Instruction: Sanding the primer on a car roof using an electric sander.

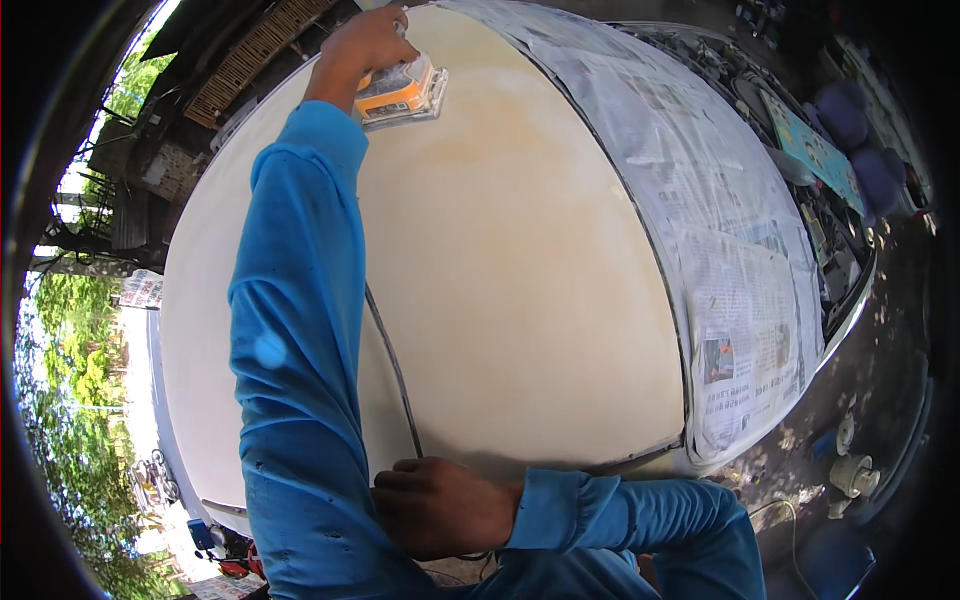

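Note:
My left arm, in a blue sleeve, reaches to the far side of a large beige car body panel (520,260). There my left hand (365,45) is closed round the top of an orange and grey power sander (400,90). The sander's flat pad lies against the panel, and dust coats its housing. My right hand (440,508) is bent across in front of me at the panel's near edge, its fingers curled in. Whatever they hold, if anything, is hidden. A thin dark line (390,370) runs up to its knuckles; whether cord or seam, I cannot tell.
Newspaper sheets (740,320) cover the section right of the panel, past a dark seam. Beyond them is an exposed engine bay (835,240) with a light blue board (815,150). A white fitting (853,477) and a pale cord (795,540) lie at lower right. Trees stand left.

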`<state>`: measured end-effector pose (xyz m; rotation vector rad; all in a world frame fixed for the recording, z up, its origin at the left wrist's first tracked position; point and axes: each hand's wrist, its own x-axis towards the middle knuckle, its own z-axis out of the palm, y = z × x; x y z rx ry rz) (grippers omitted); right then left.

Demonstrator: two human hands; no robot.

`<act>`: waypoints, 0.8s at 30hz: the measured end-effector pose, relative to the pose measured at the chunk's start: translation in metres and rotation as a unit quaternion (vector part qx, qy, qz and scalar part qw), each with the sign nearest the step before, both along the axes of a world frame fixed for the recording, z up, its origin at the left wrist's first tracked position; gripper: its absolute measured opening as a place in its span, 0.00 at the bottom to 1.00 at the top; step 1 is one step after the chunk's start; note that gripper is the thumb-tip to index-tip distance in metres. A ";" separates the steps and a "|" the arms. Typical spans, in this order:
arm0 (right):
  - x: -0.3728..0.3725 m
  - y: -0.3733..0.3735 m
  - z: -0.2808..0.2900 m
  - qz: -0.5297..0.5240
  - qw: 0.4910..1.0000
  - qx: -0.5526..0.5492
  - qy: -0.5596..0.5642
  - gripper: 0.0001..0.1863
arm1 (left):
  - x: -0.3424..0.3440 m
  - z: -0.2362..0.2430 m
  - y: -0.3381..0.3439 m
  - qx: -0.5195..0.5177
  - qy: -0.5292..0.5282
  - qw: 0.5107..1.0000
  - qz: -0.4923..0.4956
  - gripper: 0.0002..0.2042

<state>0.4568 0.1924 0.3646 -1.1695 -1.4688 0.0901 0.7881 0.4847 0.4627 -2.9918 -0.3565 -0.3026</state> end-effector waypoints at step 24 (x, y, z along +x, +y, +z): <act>-0.003 0.000 -0.005 -0.007 1.000 -0.015 -0.016 0.06 | -0.005 0.000 -0.082 -0.048 0.003 0.984 -0.169 0.26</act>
